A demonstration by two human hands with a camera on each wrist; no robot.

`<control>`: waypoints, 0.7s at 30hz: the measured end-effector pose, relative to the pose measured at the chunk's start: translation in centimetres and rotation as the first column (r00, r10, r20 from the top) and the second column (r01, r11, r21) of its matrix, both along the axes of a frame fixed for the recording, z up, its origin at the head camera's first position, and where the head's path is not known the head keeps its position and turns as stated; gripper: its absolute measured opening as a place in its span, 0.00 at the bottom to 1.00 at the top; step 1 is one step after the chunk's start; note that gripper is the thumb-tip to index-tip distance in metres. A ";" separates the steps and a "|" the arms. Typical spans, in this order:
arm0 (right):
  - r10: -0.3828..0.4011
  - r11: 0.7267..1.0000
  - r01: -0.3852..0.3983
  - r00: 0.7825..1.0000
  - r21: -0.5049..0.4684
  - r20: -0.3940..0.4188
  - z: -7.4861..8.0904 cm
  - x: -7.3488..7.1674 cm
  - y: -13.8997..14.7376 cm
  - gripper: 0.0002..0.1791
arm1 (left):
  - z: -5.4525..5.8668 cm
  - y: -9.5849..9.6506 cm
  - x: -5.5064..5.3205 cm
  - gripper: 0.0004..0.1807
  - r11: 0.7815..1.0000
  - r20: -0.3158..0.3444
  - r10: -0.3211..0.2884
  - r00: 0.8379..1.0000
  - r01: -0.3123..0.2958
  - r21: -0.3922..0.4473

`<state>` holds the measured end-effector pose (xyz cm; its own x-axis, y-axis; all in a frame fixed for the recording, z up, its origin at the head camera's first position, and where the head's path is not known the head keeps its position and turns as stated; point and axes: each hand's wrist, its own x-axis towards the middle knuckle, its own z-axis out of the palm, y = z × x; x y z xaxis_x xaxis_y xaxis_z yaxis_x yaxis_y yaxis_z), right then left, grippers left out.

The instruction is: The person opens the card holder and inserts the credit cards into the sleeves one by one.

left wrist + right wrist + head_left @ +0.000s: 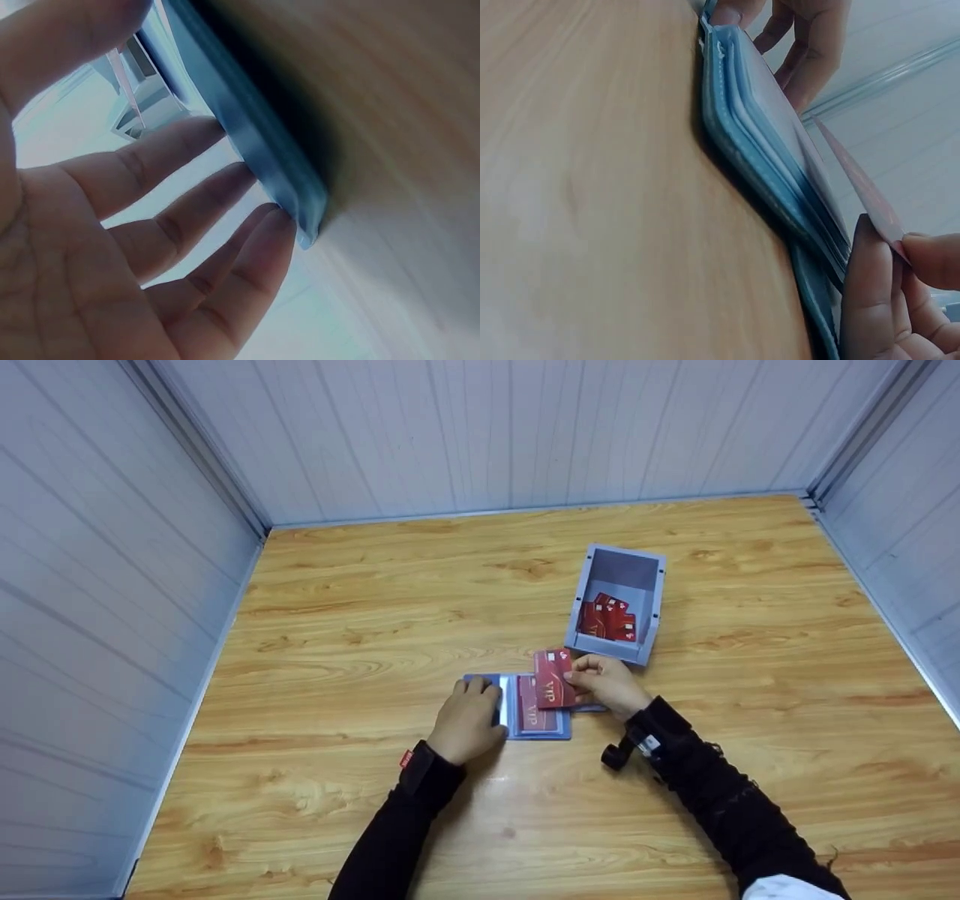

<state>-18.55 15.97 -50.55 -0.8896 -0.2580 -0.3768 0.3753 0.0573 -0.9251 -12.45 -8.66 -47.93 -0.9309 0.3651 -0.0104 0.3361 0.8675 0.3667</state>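
Note:
A blue card holder [564, 727] lies spread on the wooden table, with a red VIP card [537, 715] in its clear sleeve. My left hand [466, 720] rests on the holder's left cover; in the left wrist view its fingertips [259, 229] touch the cover, fingers extended. With thumb and fingers, my right hand [609, 687] pinches another red card [553, 681] near its right edge. That card is tilted above the holder in the right wrist view and overlaps the sleeved card in the head view.
A grey open-topped box [587, 577] stands beyond my right hand, with several red cards [609, 619] inside. White panel walls [465, 435] enclose the table [337, 660] at the back and sides.

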 end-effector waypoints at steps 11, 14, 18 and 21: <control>-0.005 1.000 0.005 1.000 -0.008 0.003 0.2 -0.1 0.0 0.03 | 0.8 2.5 0.4 0.24 0.993 -0.062 0.109 0.992 -0.107 0.043; -0.011 1.000 0.011 1.000 -0.008 0.001 0.1 -0.1 0.1 0.03 | 1.1 3.6 0.6 0.20 0.995 -0.075 0.086 0.993 -0.082 0.059; -0.010 1.000 0.010 1.000 -0.027 -0.003 0.0 -0.1 0.3 0.03 | 1.1 4.7 0.7 0.16 0.998 -0.117 0.047 0.992 -0.042 0.042; -0.002 0.999 0.002 1.000 -0.041 -0.001 -0.1 -0.1 0.3 0.03 | 0.8 5.3 0.8 0.15 1.000 -0.153 0.022 0.988 -0.020 0.015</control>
